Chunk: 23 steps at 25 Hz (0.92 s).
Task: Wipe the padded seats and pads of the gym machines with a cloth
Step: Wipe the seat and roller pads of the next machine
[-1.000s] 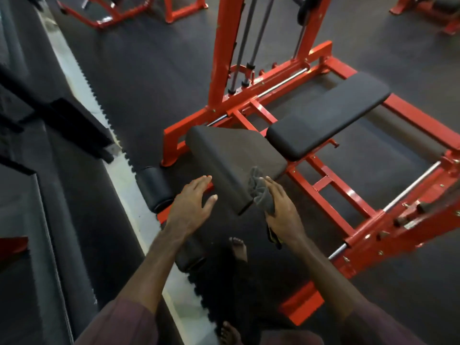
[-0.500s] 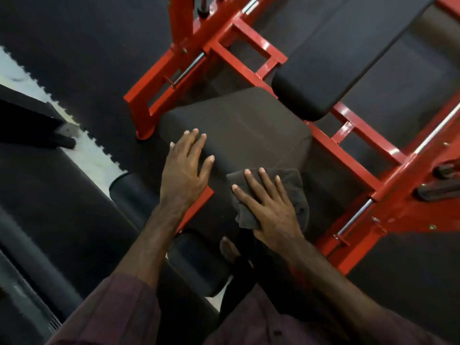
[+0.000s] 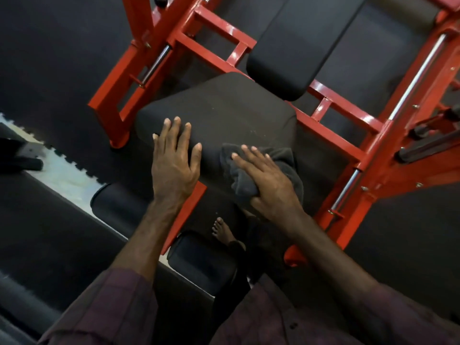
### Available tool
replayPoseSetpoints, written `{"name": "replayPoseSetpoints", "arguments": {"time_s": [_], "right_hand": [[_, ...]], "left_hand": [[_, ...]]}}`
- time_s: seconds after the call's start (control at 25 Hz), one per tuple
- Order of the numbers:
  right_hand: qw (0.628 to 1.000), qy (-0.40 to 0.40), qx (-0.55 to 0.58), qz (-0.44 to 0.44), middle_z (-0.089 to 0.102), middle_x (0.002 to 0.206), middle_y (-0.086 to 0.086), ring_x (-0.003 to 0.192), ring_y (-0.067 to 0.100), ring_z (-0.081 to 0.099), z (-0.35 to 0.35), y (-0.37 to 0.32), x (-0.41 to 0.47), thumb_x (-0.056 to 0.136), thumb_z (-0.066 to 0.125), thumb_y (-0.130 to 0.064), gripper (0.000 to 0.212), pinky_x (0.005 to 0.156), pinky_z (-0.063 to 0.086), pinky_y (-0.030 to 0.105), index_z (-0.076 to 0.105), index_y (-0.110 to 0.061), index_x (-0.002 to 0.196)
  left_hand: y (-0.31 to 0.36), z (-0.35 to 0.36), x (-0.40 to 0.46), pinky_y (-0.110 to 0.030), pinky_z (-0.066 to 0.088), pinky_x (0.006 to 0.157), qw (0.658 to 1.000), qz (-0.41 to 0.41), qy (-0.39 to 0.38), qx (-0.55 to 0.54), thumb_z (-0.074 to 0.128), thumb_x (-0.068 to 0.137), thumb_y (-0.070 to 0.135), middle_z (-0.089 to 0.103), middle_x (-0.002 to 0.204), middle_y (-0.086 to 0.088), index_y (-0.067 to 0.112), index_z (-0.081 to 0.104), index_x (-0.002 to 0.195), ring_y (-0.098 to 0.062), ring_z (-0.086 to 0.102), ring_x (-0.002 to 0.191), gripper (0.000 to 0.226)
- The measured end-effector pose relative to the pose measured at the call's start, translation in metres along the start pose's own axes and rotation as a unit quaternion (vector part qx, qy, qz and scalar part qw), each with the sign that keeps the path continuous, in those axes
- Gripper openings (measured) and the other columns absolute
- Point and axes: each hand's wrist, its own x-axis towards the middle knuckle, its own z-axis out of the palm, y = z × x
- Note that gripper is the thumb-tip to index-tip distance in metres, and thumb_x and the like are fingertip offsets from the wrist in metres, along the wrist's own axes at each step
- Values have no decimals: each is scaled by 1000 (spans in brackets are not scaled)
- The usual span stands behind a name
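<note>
Flanking seat (image 3: 224, 108): red frame (image 3: 348, 145), 2 roller pads (image 3: 119, 207).

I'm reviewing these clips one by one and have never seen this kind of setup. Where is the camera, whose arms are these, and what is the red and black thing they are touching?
The single picture comes from a camera worn on a person's head, looking down, so the two arms reaching in from the bottom are the wearer's own. The red frame is part of a gym machine standing on dark floor mats. Bolted to it are black cushions: a broad seat pad close to the person and a longer bench pad beyond it. The left hand lies flat with straight fingers on the near edge of the seat pad. The right hand presses a dark grey cloth onto the same pad, fingers spread over it and thumb tucked against the bunched fabric. A bare foot shows below, between the arms.
</note>
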Motion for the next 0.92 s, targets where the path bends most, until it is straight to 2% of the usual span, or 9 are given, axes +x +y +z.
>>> {"name": "replayPoseSetpoints", "arguments": {"time_s": [0.08,0.24,0.32,0.4,0.52,0.56,0.68,0.76,0.92], "right_hand": [[999,26,29,32,30,171,2,161,19,17,6,-3,-22,70,70,-4,94,128,21,53,44,-20,159],[999,3,43,-30,32,170,3,161,21,20,5,-9,3,67,72,4,97,130,20,49,46,-20,158],[993,-6,98,57,36,168,5,159,20,24,-5,-1,23,70,64,10,92,131,18,41,47,-18,156],[986,41,111,113,40,165,5,157,19,28,-11,3,5,72,58,8,86,130,18,39,50,-17,154],[996,-7,91,19,42,165,5,158,19,27,-6,-5,-23,69,49,-9,84,132,14,38,52,-14,153],[995,-15,98,2,42,165,6,158,18,27,-9,-3,-13,70,50,-7,83,132,13,35,52,-15,153],[982,26,142,122,45,162,5,156,18,32,-19,11,18,74,59,11,84,131,17,35,53,-17,152],[977,62,130,157,47,161,7,155,21,34,-19,9,4,69,58,8,85,131,16,34,55,-14,150],[992,6,116,54,44,163,6,157,21,30,-10,18,-6,66,58,2,88,131,15,39,53,-15,152]], "left_hand": [[-1,-2,0,-58,27,126,1000,-3,0,-2,48,112,39,39,167,-14,9,50,155,-30,27,159,53],[-1,1,0,-59,26,126,1000,3,7,-8,48,111,39,40,166,-15,8,51,154,-30,27,159,53],[-3,4,-1,-58,25,127,1000,0,15,-4,48,111,39,40,166,-15,9,51,154,-30,27,159,53],[-1,3,-1,-59,25,127,1000,-3,19,1,47,111,39,41,165,-16,8,52,153,-31,28,159,53],[6,3,0,-61,24,126,1000,-14,21,5,46,110,36,41,165,-17,6,52,152,-34,28,158,52],[8,3,1,-61,24,126,1000,-18,18,5,46,110,36,40,165,-17,6,52,153,-34,27,159,53],[12,2,2,-61,19,128,1000,-27,-1,7,47,109,36,40,165,-17,6,51,153,-34,26,159,54],[17,0,9,-62,17,128,1000,-9,-16,4,49,108,37,44,163,-16,5,54,150,-33,28,158,54],[31,7,23,-62,14,129,999,10,-40,9,52,107,38,50,159,-16,4,58,147,-30,36,156,52]]}}
